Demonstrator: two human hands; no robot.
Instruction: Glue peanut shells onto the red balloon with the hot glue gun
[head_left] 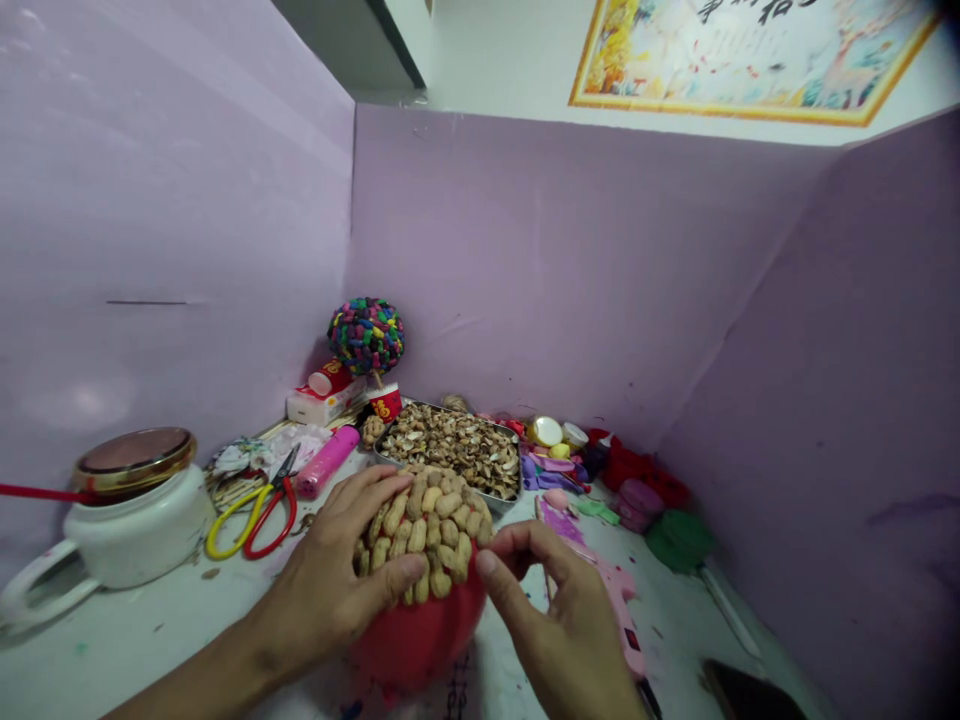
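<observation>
A red balloon (420, 640) stands in front of me, its upper part covered with rows of peanuts in their shells (431, 530). My left hand (349, 560) rests round its left side, fingers over the top and thumb across the front peanuts. At the right edge of the peanut layer, my right hand (551, 600) has thumb and forefinger brought together against the balloon; whatever lies between those fingertips is too hidden to make out. Behind the balloon is a metal tray (519, 480) heaped with nut shells (450, 440).
To the left stand a white mug (135, 540) with a gold-rimmed lid, scissors (262, 510) and a pink roll (328, 462). A colourful ball (367, 336) on a stick rises from a red cup (386, 402). A pink glue gun (619, 600) lies right; purple panels surround the table.
</observation>
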